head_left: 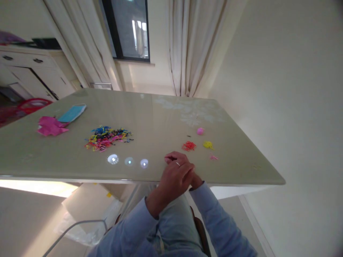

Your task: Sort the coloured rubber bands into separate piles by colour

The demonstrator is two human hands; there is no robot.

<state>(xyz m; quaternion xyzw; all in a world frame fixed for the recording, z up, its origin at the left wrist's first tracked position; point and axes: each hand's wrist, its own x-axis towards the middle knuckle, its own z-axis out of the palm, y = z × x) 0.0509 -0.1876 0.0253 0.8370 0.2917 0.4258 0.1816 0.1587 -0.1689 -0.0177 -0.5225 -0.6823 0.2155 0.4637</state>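
Observation:
My left hand (175, 178), with a ring on one finger, lies across my right hand (197, 181) at the front edge of the table. Its fingers fold over the right hand, which is partly hidden beneath; the fingertips that show look curled, and no object is seen in them. Just beyond the hands sits a small heap of red rubber bands (189, 146). Right of it are a yellow heap of bands (208, 145), a few pale pink bands (213, 157) and a round pink bundle (200, 131). A larger mixed pile of coloured bands (107, 137) lies to the left.
A blue face mask (72, 113) and a crumpled pink piece (53, 126) of cloth or paper rest on the left of the glossy table (150, 117). Light reflections show near its front edge. A red chair (34, 103) stands at the far left; a wall borders the right side.

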